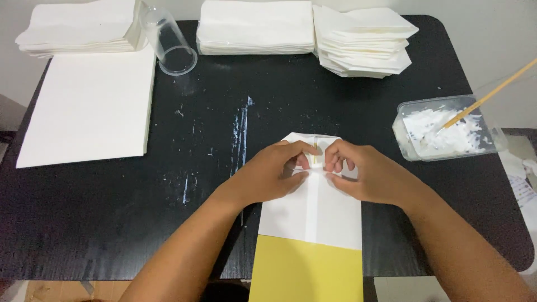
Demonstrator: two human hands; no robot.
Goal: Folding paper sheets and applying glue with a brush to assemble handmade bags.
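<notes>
A partly folded paper piece [313, 215] lies on the black table [112, 223] in front of me; it is white above and yellow at the near end, with a seam down its middle. Its far end is folded into angled flaps. My left hand [268, 173] and my right hand [366, 173] both press and pinch those flaps, fingertips meeting at the seam. The fingers hide the fold itself.
A flat stack of white sheets [92, 106] lies at the left. Piles of folded white paper [84, 28], [254, 25], [363, 42] line the far edge. A clear plastic cup [168, 39] lies tipped. A plastic tub of white paste [442, 131] holds a wooden stick [498, 86].
</notes>
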